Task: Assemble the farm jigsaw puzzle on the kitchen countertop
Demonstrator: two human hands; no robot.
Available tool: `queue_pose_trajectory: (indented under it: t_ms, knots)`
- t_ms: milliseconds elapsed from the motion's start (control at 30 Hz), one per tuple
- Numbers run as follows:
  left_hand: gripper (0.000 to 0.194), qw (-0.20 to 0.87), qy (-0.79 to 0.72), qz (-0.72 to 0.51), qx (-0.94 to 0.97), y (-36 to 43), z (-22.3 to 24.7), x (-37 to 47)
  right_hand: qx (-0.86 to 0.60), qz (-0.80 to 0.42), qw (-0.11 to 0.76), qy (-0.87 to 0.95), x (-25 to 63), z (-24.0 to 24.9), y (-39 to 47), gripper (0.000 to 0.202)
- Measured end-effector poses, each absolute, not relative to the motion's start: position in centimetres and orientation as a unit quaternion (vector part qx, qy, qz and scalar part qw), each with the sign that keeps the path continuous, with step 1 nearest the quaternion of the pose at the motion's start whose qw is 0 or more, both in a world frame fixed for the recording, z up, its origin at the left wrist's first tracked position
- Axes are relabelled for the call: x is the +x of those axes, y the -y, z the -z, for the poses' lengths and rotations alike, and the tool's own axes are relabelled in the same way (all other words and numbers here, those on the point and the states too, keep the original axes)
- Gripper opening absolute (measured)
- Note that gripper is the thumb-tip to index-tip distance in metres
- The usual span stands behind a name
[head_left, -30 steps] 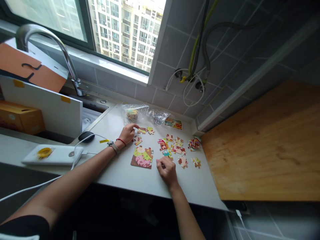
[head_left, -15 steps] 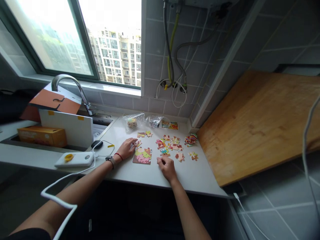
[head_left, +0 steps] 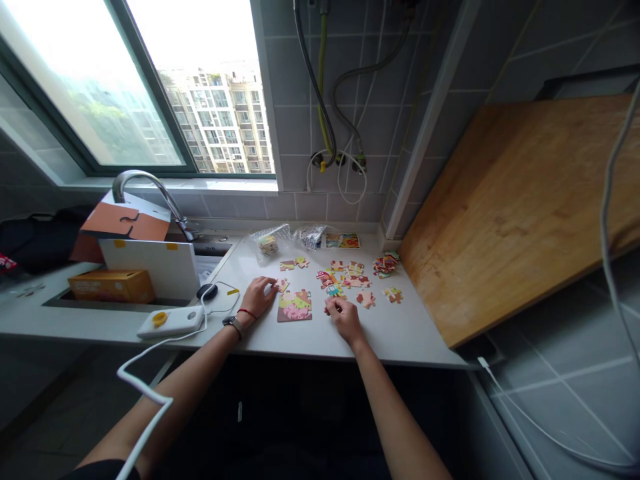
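On the white counter, my left hand (head_left: 258, 297) is closed around the edge of a pink puzzle piece (head_left: 283, 285), with fingertips on it. Just below and to the right lies a joined block of puzzle pieces (head_left: 294, 307), with pink, green and brown printing and a straight lower edge. My right hand (head_left: 345, 320) is held in a pinch to the right of that block. A small, dark-edged puzzle piece (head_left: 327, 311) shows at its fingertips, mostly hidden. Beyond this hand, loose puzzle pieces (head_left: 357, 281) lie spread out, including a cluster with a red-and-white figure (head_left: 329, 281).
At the back are a clear plastic bag (head_left: 271, 243) with pieces inside and a picture card (head_left: 343, 241). A pile of pieces (head_left: 385, 265) sits beside the leaning wooden board (head_left: 520, 220). Leftward are a white power bank (head_left: 171, 322), its cable and the sink with boxes (head_left: 111, 286).
The camera view has shifted, moving the scene sideways. My right hand has moved slightly farther back on the counter, still pinched. My left hand stays at the same piece.
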State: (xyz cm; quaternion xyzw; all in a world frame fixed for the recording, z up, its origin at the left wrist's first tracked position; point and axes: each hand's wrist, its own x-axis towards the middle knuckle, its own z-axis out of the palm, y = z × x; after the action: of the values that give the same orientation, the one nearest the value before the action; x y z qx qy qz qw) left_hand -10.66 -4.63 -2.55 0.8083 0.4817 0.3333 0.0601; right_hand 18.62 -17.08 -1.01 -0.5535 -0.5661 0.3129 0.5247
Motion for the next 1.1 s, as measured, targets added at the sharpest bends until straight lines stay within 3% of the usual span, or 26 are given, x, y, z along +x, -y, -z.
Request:
queue_pose_trajectory:
  t_ms: [600,800,1100]
  knots:
    - [0.025,0.120,-0.488,-0.388,0.772,4.8,2.6,-11.1,-0.592,-0.281,0.476,0.587,18.1,0.4,17.7,0.039]
    - [0.048,0.133,-0.433,-0.324,0.831,4.7,3.0,-11.9,-0.594,-0.306,0.472,0.575,18.2,0.2,17.7,0.037]
    - [0.036,0.108,-0.411,-0.308,0.852,3.6,1.2,-12.9,-0.607,-0.269,0.459,0.591,17.8,-0.1,17.8,0.035]
